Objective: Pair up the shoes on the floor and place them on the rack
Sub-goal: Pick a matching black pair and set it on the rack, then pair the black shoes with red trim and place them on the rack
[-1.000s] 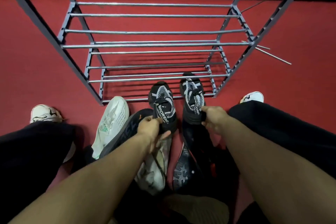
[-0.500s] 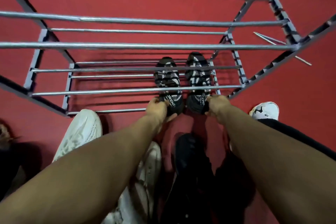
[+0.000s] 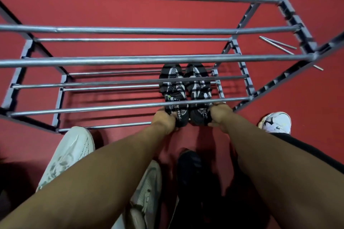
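Observation:
Two black-and-white patterned shoes lie side by side on the lowest tier of the grey metal rack point(image 3: 130, 59), toes pointing away from me. My left hand point(image 3: 164, 121) grips the heel of the left shoe point(image 3: 172, 87). My right hand point(image 3: 219, 115) grips the heel of the right shoe point(image 3: 200, 83). Upper rack bars cross in front of both shoes. On the floor near me lie a white shoe point(image 3: 68, 154), a grey-white shoe point(image 3: 149, 188) and a black shoe point(image 3: 191, 169), partly hidden by my forearms.
The floor is red carpet. A white sneaker with black marks point(image 3: 276, 122) sits at the right by my dark trouser leg. Two loose metal rods point(image 3: 279, 43) lie on the floor beyond the rack's right side. The rack's left half holds no shoes.
Both hands carried the patterned pair forward from the floor onto the bottom tier, then pushed it slightly deeper. My head moved in over the rack.

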